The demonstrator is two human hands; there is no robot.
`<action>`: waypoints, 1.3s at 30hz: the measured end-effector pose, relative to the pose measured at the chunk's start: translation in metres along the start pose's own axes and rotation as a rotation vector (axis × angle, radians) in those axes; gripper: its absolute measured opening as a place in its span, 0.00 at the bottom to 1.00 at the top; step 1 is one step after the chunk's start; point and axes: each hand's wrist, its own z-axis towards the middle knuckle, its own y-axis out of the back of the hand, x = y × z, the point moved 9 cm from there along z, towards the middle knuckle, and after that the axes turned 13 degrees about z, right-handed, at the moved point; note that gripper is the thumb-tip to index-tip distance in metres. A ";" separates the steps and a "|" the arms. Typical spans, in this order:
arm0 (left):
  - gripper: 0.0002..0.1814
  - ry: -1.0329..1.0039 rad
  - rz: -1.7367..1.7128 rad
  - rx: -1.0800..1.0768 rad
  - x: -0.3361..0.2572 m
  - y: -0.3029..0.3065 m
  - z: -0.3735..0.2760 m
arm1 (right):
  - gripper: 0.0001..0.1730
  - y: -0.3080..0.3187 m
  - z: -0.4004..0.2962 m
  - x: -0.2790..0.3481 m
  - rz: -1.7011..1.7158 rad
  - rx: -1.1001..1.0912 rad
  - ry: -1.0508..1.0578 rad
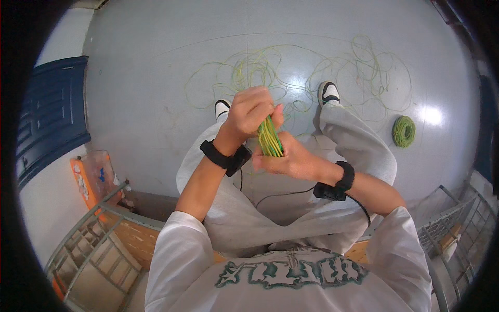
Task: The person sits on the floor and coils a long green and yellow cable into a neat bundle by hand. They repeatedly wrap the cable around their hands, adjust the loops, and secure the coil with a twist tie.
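Note:
A bundle of yellow-green wire (270, 136) is held between my two hands, above my lap. My left hand (251, 111) is closed around its upper end, with the thumb at the right. My right hand (290, 158) grips the lower end, its fingers partly hidden by the strands. Beyond my hands, loose loops of the same thin wire (255, 70) lie tangled on the floor and spread to the right (374, 74). A wound coil of yellow-green wire (404, 131) lies on the floor at the right, apart from my hands.
My shoes stand on the grey floor (156, 97) near the loose loops. Metal bed-like frames (97, 249) flank me. An orange box (93, 179) stands at the left, near a blue door (54, 113). A black cable (288, 193) runs from my wrist straps across my lap.

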 end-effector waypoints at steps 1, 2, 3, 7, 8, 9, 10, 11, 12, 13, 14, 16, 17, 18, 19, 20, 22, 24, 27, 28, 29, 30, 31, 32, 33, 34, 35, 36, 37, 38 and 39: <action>0.13 0.015 -0.034 -0.006 0.001 0.000 0.001 | 0.13 0.000 -0.001 0.007 -0.119 -0.015 0.095; 0.13 0.040 -0.067 -0.019 0.003 0.000 0.002 | 0.11 -0.005 -0.002 0.015 -0.215 0.003 0.229; 0.12 0.068 -0.104 -0.048 0.005 0.001 0.003 | 0.10 -0.010 -0.004 0.021 -0.336 0.036 0.339; 0.14 0.060 -0.165 -0.032 0.005 0.001 0.006 | 0.10 -0.016 -0.006 0.017 -0.490 0.094 0.445; 0.15 0.052 -0.166 -0.015 0.004 0.002 0.006 | 0.10 -0.014 -0.005 0.015 -0.417 0.074 0.432; 0.16 0.055 -0.168 0.000 0.004 0.002 0.005 | 0.11 -0.012 -0.005 0.013 -0.343 0.055 0.418; 0.17 0.042 -0.176 -0.003 0.004 0.003 0.004 | 0.11 -0.011 -0.006 0.012 -0.320 0.039 0.404; 0.18 0.065 -0.159 0.007 0.006 0.001 0.003 | 0.11 -0.010 -0.006 0.012 -0.298 0.023 0.391; 0.19 0.072 -0.149 -0.001 0.006 0.002 0.002 | 0.11 -0.009 -0.007 0.010 -0.281 0.017 0.365; 0.20 0.086 -0.137 0.001 0.007 0.001 0.002 | 0.09 -0.011 -0.007 0.011 -0.320 0.040 0.352; 0.19 0.170 -0.186 -0.024 0.014 0.001 0.000 | 0.08 -0.013 -0.007 0.010 -0.364 0.072 0.325; 0.17 0.340 -0.273 -0.052 0.024 0.000 -0.004 | 0.07 -0.016 -0.009 0.010 -0.412 0.131 0.300; 0.15 0.372 -0.300 -0.022 0.025 -0.003 -0.005 | 0.07 -0.019 -0.010 0.012 -0.417 0.159 0.304; 0.14 0.387 -0.325 0.009 0.024 -0.006 -0.005 | 0.08 -0.023 -0.010 0.011 -0.420 0.207 0.299; 0.12 0.398 -0.351 0.040 0.025 -0.009 -0.004 | 0.10 -0.025 -0.011 0.015 -0.425 0.221 0.339; 0.07 0.388 -0.368 0.051 0.023 -0.010 -0.002 | 0.12 -0.030 -0.011 0.017 -0.427 0.255 0.367; 0.07 0.355 -0.543 0.157 0.021 -0.018 0.002 | 0.16 -0.034 -0.011 0.018 -0.377 0.287 0.364; 0.09 0.323 -0.569 0.231 0.019 -0.020 0.003 | 0.16 -0.035 -0.008 0.015 -0.286 0.296 0.289; 0.14 0.406 -0.498 0.411 0.025 -0.028 -0.007 | 0.15 -0.033 -0.007 0.004 -0.145 0.305 0.114; 0.15 0.466 -0.483 0.471 0.028 -0.032 -0.013 | 0.15 -0.032 -0.008 0.001 -0.108 0.311 0.048; 0.17 0.526 -0.473 0.519 0.031 -0.036 -0.019 | 0.16 -0.030 -0.009 -0.002 -0.071 0.319 -0.008; 0.19 0.589 -0.464 0.570 0.033 -0.039 -0.026 | 0.16 -0.027 -0.009 -0.007 -0.037 0.294 -0.077; 0.20 0.560 -0.425 0.558 0.032 -0.038 -0.025 | 0.17 -0.024 -0.010 -0.010 -0.008 0.272 -0.136; 0.20 0.532 -0.388 0.546 0.031 -0.038 -0.025 | 0.18 -0.021 -0.011 -0.013 0.003 0.266 -0.190; 0.21 0.502 -0.352 0.533 0.031 -0.038 -0.024 | 0.19 -0.018 -0.012 -0.016 0.055 0.245 -0.250; 0.21 0.480 -0.284 0.517 0.033 -0.037 -0.022 | 0.20 -0.015 -0.014 -0.018 0.088 0.241 -0.304; 0.21 0.458 -0.217 0.501 0.035 -0.036 -0.021 | 0.20 -0.014 -0.015 -0.021 0.122 0.238 -0.359; 0.22 0.436 -0.148 0.485 0.037 -0.034 -0.020 | 0.20 -0.013 -0.014 -0.020 0.126 0.218 -0.350; 0.20 0.449 -0.134 0.483 0.040 -0.034 -0.021 | 0.20 -0.011 -0.014 -0.018 0.129 0.198 -0.341; 0.19 0.462 -0.120 0.481 0.042 -0.033 -0.022 | 0.20 -0.007 -0.013 -0.019 0.087 0.145 -0.350; 0.19 0.475 -0.104 0.464 0.044 -0.031 -0.023 | 0.19 -0.008 -0.011 -0.012 0.151 0.134 -0.276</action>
